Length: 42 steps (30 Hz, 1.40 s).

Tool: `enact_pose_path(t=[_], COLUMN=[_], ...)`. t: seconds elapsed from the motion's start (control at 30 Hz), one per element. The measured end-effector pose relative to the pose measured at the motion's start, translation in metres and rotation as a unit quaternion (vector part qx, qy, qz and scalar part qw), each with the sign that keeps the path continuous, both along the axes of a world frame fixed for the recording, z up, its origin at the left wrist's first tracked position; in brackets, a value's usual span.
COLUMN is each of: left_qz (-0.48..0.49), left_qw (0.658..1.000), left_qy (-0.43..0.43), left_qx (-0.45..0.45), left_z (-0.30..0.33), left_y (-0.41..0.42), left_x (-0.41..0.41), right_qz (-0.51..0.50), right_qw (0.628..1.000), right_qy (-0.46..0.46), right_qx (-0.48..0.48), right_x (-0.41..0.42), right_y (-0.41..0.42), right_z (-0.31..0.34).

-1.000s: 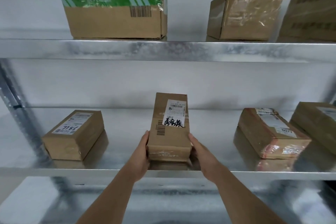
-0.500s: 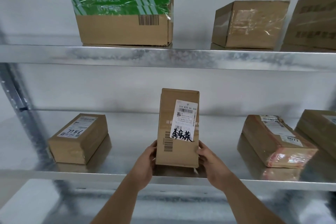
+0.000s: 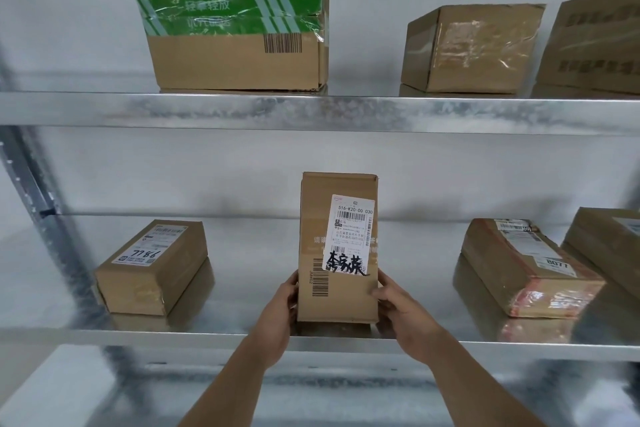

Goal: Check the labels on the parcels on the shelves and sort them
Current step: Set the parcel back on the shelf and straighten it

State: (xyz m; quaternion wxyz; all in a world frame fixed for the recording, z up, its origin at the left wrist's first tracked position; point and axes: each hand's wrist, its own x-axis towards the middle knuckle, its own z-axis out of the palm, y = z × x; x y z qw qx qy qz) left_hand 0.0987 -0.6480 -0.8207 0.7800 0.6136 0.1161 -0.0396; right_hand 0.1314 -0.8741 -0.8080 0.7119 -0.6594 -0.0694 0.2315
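My left hand point(image 3: 278, 314) and right hand point(image 3: 401, 312) grip the upright parcel point(image 3: 337, 288) by its lower sides, its label point(image 3: 351, 234) facing me, over the middle shelf point(image 3: 242, 334). Left of my fingers lies a small parcel point(image 3: 152, 267); right, a taped parcel point(image 3: 526, 267). Above sits a green-taped box point(image 3: 228, 14).

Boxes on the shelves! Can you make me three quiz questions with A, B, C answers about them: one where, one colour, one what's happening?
1. Where is the box marked 7786?
A. top shelf
B. middle shelf, on the left
C. the floor

2. What colour is the tape on the big box?
A. green
B. red
C. blue

3. How is the middle parcel?
A. lying flat
B. upright between both hands
C. torn open

Answers: B, it lies left on the middle shelf. A, the band is green. B, the left hand and right hand grip its sides.
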Motion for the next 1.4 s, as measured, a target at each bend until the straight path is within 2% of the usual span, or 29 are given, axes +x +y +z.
enact_pose_path(t=[0.37,0.8,1.23,1.4], left_qz=[-0.091,-0.188,-0.174,-0.129], left_qw=[0.995,0.981,0.984,0.991], left_qy=[-0.047,-0.055,-0.020,-0.013], left_qx=[0.007,-0.010,-0.031,-0.014], left_z=[0.009,0.016,0.000,0.007], left_y=[0.001,0.025,0.033,0.019], left_x=[-0.009,-0.002,0.021,0.014], right_qz=[-0.008,-0.014,-0.072,-0.069], right_qw=[0.999,0.999,0.993,0.992], right_qy=[0.021,0.011,0.030,0.030], right_qx=[0.023,0.038,0.089,0.102], right_x=[0.003,0.004,0.015,0.021], right_y=[0.000,0.002,0.006,-0.002], right_z=[-0.003,0.006,0.006,-0.004])
